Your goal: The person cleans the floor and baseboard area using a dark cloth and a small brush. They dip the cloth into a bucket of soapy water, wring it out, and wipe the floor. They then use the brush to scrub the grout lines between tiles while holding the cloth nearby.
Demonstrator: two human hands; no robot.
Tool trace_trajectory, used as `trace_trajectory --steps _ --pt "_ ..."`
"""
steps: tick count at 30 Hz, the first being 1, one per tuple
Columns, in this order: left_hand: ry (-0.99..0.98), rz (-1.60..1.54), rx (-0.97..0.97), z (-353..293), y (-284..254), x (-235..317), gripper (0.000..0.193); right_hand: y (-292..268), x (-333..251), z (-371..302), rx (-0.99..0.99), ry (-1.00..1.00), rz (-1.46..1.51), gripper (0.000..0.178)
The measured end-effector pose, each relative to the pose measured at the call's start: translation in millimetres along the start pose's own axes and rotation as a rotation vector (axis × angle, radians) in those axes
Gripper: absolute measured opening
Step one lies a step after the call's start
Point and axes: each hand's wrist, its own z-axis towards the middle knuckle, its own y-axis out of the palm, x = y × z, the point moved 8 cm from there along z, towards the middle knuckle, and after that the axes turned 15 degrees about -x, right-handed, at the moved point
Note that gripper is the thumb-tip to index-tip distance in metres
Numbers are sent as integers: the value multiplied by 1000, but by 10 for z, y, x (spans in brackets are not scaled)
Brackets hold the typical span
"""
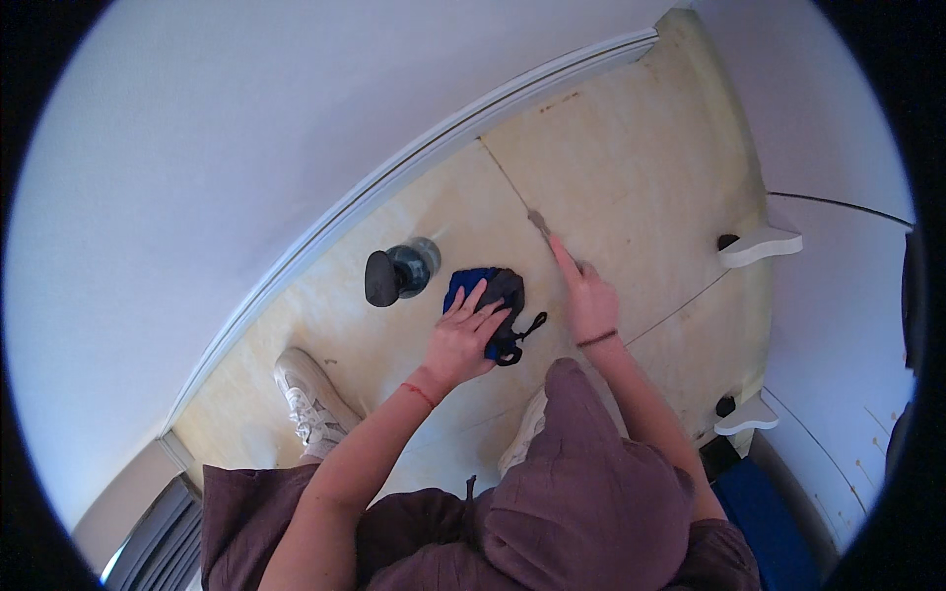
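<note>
My left hand lies with its fingers spread on a bundled blue and dark grey cloth with black cords, pressed against the floor. To its right, my right hand is closed round the pinkish-red handle of a small slim brush. The brush's grey-brown tip touches the floor at a dark joint line between tiles. Whether the tip is bristle or blade is hard to make out. Left of the cloth stands a clear bluish bottle with a dark top.
A pale wall with a white baseboard curves along the far left side. On the right, a white panel stands on white feet. My shoe is at the left, and my knee is close to my right forearm. A blue item sits lower right.
</note>
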Motion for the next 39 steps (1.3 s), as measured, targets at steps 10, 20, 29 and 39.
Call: trace_trajectory --steps 10,20,29,39 --pt "-2 -6 -7 -31 19 -28 66 -38 -205 351 -39 -75 -8 71" --pt "11 3 18 -44 45 -41 70 -131 -414 768 -76 -42 -54 74" --pt "17 -17 9 -18 8 5 69 -200 -444 960 20 -128 -56 71" --pt "36 -29 18 9 40 -11 67 -178 -308 851 13 -99 -2 70"
